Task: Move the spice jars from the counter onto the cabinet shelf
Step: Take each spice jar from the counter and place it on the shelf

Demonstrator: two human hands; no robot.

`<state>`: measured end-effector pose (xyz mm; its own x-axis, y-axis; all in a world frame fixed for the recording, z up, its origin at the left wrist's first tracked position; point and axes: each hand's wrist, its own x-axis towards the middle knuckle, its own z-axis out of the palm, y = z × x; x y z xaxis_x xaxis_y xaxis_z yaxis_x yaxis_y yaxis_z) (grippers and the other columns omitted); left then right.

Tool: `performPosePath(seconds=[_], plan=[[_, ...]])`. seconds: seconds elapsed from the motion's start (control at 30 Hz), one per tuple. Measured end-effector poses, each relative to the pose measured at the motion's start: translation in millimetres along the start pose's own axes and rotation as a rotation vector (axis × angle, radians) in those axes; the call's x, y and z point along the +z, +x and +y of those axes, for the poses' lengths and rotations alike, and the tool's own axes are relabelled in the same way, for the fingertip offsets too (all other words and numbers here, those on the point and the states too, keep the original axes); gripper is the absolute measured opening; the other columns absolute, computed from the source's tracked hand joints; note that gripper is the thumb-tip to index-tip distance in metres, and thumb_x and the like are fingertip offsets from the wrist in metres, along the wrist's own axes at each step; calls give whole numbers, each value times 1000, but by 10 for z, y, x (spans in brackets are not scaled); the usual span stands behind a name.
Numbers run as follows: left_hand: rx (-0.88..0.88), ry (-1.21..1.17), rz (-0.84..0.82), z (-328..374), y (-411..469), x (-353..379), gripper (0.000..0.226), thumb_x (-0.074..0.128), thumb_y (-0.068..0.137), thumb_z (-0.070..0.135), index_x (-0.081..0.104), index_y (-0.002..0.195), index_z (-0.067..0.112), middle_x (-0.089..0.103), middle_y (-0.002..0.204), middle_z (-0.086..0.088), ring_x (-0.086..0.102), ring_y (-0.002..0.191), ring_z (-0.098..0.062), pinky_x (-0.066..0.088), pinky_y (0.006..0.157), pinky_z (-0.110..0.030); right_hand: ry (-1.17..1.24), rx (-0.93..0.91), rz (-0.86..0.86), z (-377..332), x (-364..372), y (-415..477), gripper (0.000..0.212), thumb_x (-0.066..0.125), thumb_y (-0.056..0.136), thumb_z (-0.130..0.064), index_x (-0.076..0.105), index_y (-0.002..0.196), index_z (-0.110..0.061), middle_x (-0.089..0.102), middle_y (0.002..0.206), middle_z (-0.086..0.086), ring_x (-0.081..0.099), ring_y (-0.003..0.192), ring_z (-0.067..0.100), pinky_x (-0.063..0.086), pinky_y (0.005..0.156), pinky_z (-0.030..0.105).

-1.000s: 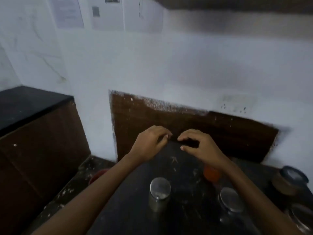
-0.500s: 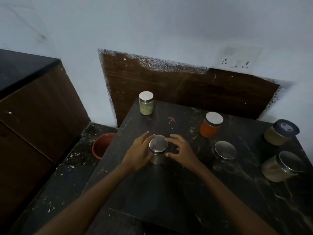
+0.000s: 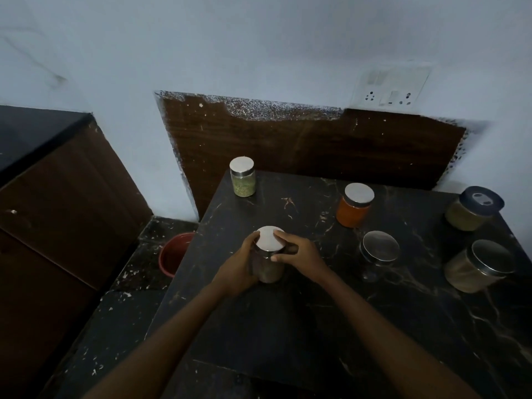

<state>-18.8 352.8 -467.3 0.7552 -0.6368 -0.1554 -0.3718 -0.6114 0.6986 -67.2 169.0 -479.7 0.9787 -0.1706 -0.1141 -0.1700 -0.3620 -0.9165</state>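
Note:
Both hands hold a steel-lidded glass jar over the black marble counter. My left hand wraps its left side and my right hand grips its right side, fingertips on the lid. On the counter stand a green-spice jar at the back left, an orange-spice jar, a dark jar with a steel lid, a tan jar lying tilted at the right, and a blue-lidded jar.
A red bowl sits on the lower ledge left of the counter. A dark wooden cabinet with a black top stands at the left. A wall socket is above the brown back panel. No shelf is in view.
My hands came down from the back panel and closed round the steel-lidded jar, which now sits a little higher. The view tilted down to the counter.

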Motion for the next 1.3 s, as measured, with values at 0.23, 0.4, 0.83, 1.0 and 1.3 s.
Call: performPosePath(seconds=[0.23,0.4,0.83,1.0,1.3], plan=[[358,89,-28,344,-163,-376,130,83,65,30,-22,142,36,-32,149,19,-6,139,2,23,103,-12,57,-79,-147,-669,-587,-165,52,67,82,-25,49,131,-23,53,129,-1,55,109,10,52,77,20],[522,93,55,699,-284,-536,129,78,64,46,-28,138,45,-31,150,18,-12,136,15,26,101,-11,114,-60,-144,-1024,-809,-337,40,60,85,-34,55,123,-27,63,114,1,64,98,15,55,70,25],[455,-319,-20,1035,-493,-578,132,86,54,35,-8,146,40,7,145,26,35,127,7,43,93,-12,246,-125,-393,-1168,-1182,-873,115,86,55,-36,12,142,-48,39,138,-27,56,116,24,51,90,43],[424,-437,-40,1123,-514,-538,130,87,53,30,-4,144,45,14,147,23,42,127,1,47,93,-19,-51,-144,-387,-1255,-1108,-1077,127,83,62,-4,-10,132,-56,18,145,-28,36,124,-13,41,93,9],[463,-217,-38,1278,-549,-629,135,85,52,47,-14,144,43,-15,150,30,-3,143,-1,24,116,-40,-223,-217,-245,-1331,-1057,-1155,123,85,61,-15,-8,134,-50,6,139,-28,20,115,-22,32,79,-8]])
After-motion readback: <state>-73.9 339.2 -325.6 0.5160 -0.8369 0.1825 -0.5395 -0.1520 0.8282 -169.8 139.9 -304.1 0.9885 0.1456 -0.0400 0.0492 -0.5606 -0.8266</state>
